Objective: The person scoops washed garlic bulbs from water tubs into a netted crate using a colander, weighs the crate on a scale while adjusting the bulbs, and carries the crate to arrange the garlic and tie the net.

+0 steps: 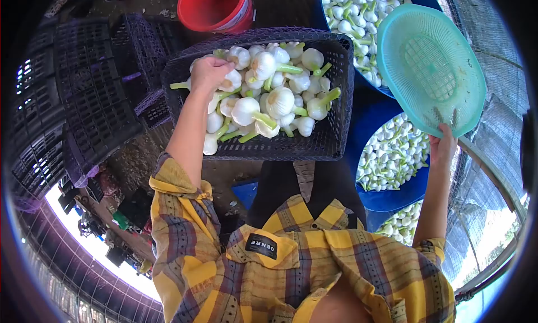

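Garlic bulbs (280, 102) lie heaped inside the black crate (316, 148), the left hand's fingers curled over those near its left end, though whether they grip one I cannot tell; the right hand (444, 147) grasps the green basket (437, 70) by its rim, beside blue tubs (367, 118) of more garlic
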### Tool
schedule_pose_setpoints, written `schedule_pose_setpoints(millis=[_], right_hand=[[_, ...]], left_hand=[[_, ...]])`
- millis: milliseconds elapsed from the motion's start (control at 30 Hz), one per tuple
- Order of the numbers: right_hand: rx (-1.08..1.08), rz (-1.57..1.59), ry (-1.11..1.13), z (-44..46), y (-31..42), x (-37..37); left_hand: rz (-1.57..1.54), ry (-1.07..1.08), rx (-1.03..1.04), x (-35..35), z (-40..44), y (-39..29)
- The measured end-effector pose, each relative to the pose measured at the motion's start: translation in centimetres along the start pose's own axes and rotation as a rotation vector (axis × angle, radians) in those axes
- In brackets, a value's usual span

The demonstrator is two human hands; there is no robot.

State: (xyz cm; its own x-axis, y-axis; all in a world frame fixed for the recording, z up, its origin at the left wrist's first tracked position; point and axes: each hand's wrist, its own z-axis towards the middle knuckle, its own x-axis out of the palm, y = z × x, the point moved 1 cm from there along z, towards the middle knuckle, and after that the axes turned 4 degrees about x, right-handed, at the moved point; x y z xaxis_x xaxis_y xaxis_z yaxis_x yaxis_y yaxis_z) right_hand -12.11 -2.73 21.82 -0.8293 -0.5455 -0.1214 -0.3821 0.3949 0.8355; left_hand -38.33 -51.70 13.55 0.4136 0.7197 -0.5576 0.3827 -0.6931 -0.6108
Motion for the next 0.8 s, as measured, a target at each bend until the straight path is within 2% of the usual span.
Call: schedule_pose_setpoints(millis=[100, 200, 300, 433, 500, 567, 633, 667, 733, 767, 800], right_hand=[[0.018, 0.015, 0.028, 1.6, -0.7, -0.2], [0.022, 0.032, 0.049, 3.7, -1.4, -0.6], [0.019, 0.015, 0.042, 5.3, -1.3, -1.0], [-0.002, -0.063, -0.074, 8.6, -2.2, -2.2], [-0.061, -0.172, -0.13, 11.4, -4.0, -3.6], [-0.096, -0.291, -0.204, 14.2, -5.0, -2.5], [-0.152, -0.432, -0.271, 16.8, -6.0, -0.7], [-0.272, -0.627, -0.273, 18.2, -6.4, -0.1], [-0.535, -0.947, -0.291, 20.7, -6.5, 1.4], [-0.352, -0.979, -0.253, 21.4, -6.9, 2.2], [-0.475, -1.007, -0.264, 22.7, -7.7, 2.4]], left_hand=[[0.159, -0.035, -0.016, 0.3, -0.1, -0.6], [0.709, -0.22, 0.177, 1.5, -1.3, -2.7], [0.682, -0.233, 0.148, 1.6, -1.6, -2.6], [0.457, -0.246, 0.544, 0.9, -4.2, -3.9], [0.444, -0.294, 0.642, 1.1, -5.0, -6.4], [0.41, -0.268, 0.741, 1.1, -3.2, -8.8], [0.745, -0.239, 0.995, 1.6, 0.0, -10.7], [0.897, -0.199, 0.969, 2.6, 0.8, -11.3], [0.967, -0.034, 0.998, 3.8, 2.4, -12.3], [0.994, 0.046, 1.01, 4.3, 3.2, -11.6], [0.891, 0.113, 0.921, 4.3, 3.7, -11.1]])
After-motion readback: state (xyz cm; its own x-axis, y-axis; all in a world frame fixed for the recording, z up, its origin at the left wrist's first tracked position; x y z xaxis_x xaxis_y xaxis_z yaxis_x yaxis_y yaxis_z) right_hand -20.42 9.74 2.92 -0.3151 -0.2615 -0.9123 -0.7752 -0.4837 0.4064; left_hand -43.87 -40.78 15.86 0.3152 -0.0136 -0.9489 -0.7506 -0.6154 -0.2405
